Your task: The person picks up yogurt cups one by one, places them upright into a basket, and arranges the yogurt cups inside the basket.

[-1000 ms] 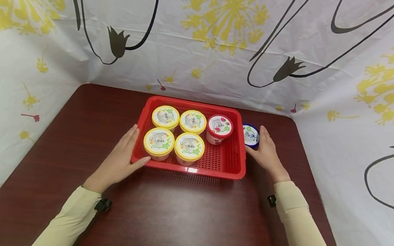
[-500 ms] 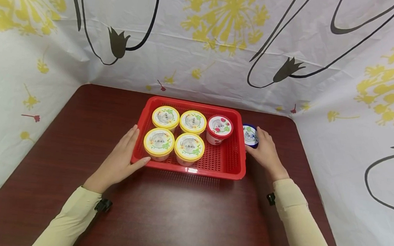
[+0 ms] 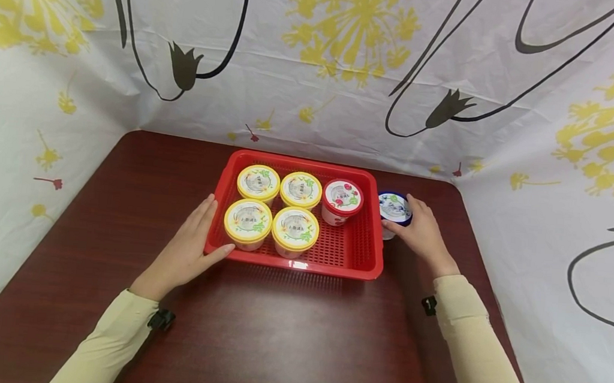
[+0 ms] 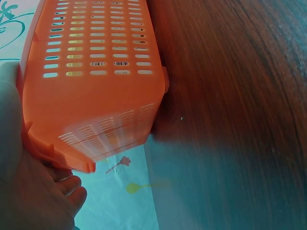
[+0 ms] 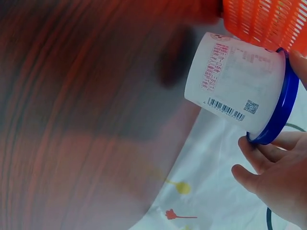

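In the head view my right hand (image 3: 424, 232) pinches a white paper cup with a blue lid (image 3: 394, 208), just outside the basket's right side. The right wrist view shows the cup (image 5: 237, 86) from below, raised off the table, its barcode and blue rim showing; thumb and fingers are at the lid's edge. My left hand (image 3: 186, 248) rests against the left side of the red perforated basket (image 3: 298, 265), fingers straight, thumb at the front corner. Inside are several yellow-lidded cups (image 3: 247, 220) and one red-lidded cup (image 3: 343, 195).
The basket stands on a dark brown table (image 3: 295, 335). A white patterned cloth (image 3: 313, 114) hangs around the back and sides. Within the basket, the front right part of the perforated floor (image 3: 335, 248) shows beside the cups.
My right hand has lifted the blue-lidded cup beside the basket, so its lid looks larger and more of its side shows. The left hand and basket have stayed still.
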A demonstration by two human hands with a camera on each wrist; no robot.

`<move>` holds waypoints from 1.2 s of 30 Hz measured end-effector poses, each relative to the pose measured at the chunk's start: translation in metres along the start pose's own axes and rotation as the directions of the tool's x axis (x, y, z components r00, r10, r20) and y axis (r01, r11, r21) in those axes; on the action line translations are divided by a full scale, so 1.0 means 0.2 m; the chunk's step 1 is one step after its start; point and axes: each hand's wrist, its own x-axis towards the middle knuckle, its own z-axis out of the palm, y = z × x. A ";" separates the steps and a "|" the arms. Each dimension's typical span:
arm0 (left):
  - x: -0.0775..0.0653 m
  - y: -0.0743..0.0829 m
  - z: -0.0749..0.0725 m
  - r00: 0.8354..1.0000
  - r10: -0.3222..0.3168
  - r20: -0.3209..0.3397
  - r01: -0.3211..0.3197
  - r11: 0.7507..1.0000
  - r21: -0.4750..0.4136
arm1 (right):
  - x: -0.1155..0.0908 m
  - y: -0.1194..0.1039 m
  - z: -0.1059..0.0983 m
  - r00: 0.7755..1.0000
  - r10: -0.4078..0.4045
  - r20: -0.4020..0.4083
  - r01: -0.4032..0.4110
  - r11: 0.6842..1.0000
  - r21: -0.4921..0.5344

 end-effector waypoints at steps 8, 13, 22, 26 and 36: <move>0.00 0.00 0.00 1.000 -0.002 0.003 0.002 1.000 -0.001 | 0.00 0.01 -0.06 1.000 0.009 -0.001 -0.009 1.000 -0.026; 0.00 0.00 0.00 1.000 -0.002 0.005 0.002 1.000 -0.002 | 0.01 0.00 -0.12 1.000 0.013 -0.008 -0.014 0.999 -0.038; -0.01 0.01 -0.01 1.000 -0.006 0.007 0.006 1.000 -0.001 | 0.02 -0.06 -0.25 1.000 -0.002 -0.022 0.000 0.997 -0.075; 0.00 0.01 -0.01 1.000 -0.007 0.007 0.007 1.000 0.002 | 0.02 -0.11 -0.31 0.999 -0.012 -0.036 0.009 0.996 -0.085; 0.00 0.01 -0.01 1.000 0.000 0.003 0.000 1.000 0.007 | 0.03 -0.21 -0.41 0.998 -0.042 -0.044 0.040 0.997 -0.064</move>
